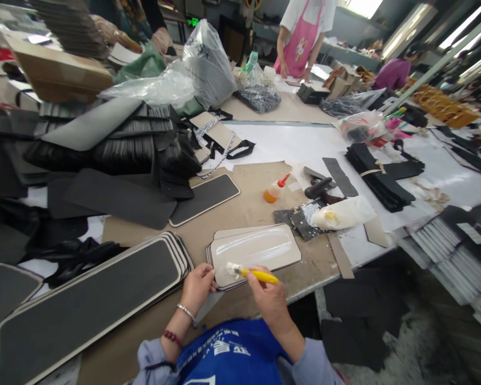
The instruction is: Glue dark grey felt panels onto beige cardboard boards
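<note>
Far left, a fanned stack of long black-faced panels (92, 299) with pale borders is seen lying on the paper-covered table (240, 214). Just to its right, the left hand (197, 286) is curled, with its fingertips set against the near left edge of the beige panel (256, 248). Whether that edge is actually pinched cannot be told. The beige panel is found at the near edge of the table, on top of a small stack of similar pieces, and a wet white smear is spread along its middle. Over its near left corner, the brush (256, 275) is held low and almost flat, and its glue-laden bristles are pointed towards the left hand. The yellow handle is gripped firmly in the fingers of the right hand (270, 299), which is closed around it just off the table's edge. Further back and to the right, a small orange glue bottle (276, 189) with a red tip is seen lying on its side. A white glue-smeared bag (342, 213) is spotted beside dark scraps, and a bundle of black strips (380, 179) is laid on the white sheet beyond. At the far end, a person in a pink apron (300, 37) is seen standing at the table.
</note>
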